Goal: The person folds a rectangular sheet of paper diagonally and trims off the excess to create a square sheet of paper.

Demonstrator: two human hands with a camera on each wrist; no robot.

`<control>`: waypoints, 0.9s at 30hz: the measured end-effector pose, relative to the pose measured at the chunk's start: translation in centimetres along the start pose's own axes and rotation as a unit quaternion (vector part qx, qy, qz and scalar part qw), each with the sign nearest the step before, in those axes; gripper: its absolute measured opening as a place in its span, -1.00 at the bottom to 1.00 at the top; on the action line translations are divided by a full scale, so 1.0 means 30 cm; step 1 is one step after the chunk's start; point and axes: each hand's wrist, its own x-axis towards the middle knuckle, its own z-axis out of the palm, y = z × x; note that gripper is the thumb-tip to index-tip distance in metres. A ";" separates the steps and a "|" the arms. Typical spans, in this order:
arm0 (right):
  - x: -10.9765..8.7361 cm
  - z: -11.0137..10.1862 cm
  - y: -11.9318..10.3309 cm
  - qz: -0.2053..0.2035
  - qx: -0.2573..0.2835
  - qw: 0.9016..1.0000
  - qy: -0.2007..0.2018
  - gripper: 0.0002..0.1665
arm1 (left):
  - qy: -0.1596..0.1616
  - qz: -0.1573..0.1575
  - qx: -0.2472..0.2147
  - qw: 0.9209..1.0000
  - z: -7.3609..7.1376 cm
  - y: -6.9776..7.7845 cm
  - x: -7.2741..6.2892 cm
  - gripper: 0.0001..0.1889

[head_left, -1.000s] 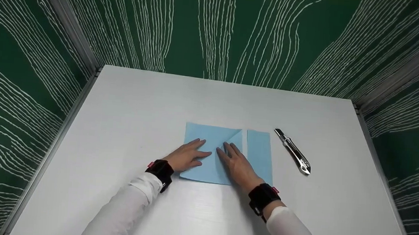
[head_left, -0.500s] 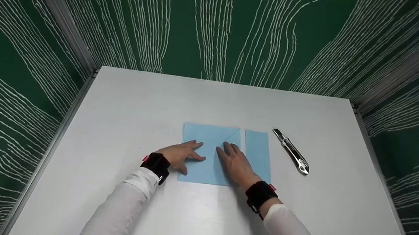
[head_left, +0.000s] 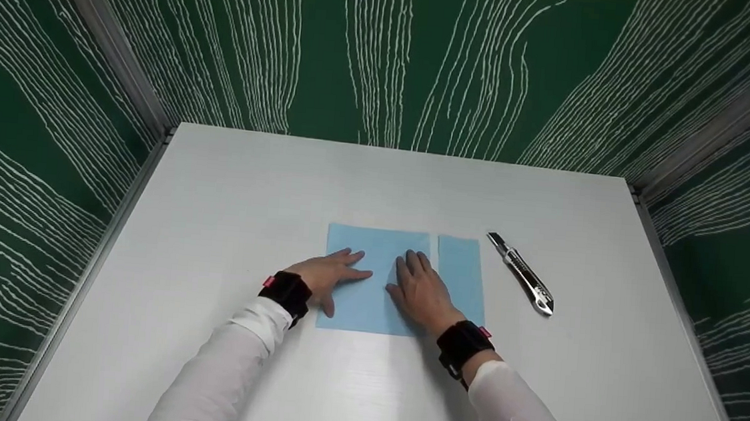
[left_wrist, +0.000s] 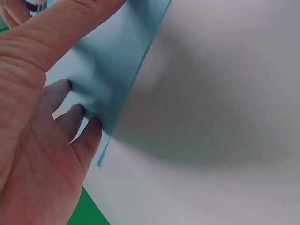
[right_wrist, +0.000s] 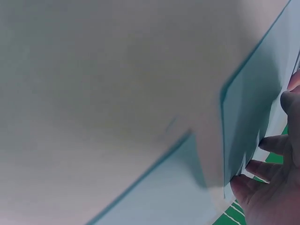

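A light blue, nearly square sheet of paper (head_left: pixel 377 311) lies flat on the white table. My left hand (head_left: pixel 329 277) rests on its left side with thumb and fingers spread. On the right side, my right hand (head_left: pixel 419 291) presses the paper with its fingers extended. The left wrist view shows the left fingertips touching the sheet (left_wrist: pixel 110 93) close to its edge. In the right wrist view, the right fingers lie along the sheet's (right_wrist: pixel 248 108) side edge. A narrower blue paper strip (head_left: pixel 460 271) lies just right of the sheet, a thin gap between them.
A utility knife (head_left: pixel 522 274) with a silver and black handle lies to the right of the strip, its tip pointing away. The white table (head_left: pixel 250 180) meets green walls (head_left: pixel 324 52) with pale wavy lines at the back and sides.
The diagonal fold line at the sheet's upper right corner has flattened out of sight. My left hand has shifted slightly left, its thumb spreading away; my right fingers have moved slightly up the paper.
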 end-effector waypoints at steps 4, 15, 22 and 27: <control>0.012 0.001 0.007 0.008 -0.014 1.000 -0.008 -0.27 | 0.015 -0.003 0.007 1.000 -0.017 0.010 -0.005 0.23; 0.046 -0.021 0.046 0.045 0.045 0.997 -0.046 -0.09 | 0.048 -0.062 0.070 0.994 -0.038 0.001 0.003 0.48; 0.071 -0.039 0.068 0.089 0.098 0.987 -0.095 0.08 | 0.051 -0.081 0.054 0.994 -0.028 -0.023 0.010 0.53; 0.070 -0.033 0.071 0.089 0.097 0.986 -0.100 0.10 | 0.056 -0.083 0.047 0.994 -0.030 -0.030 0.001 0.53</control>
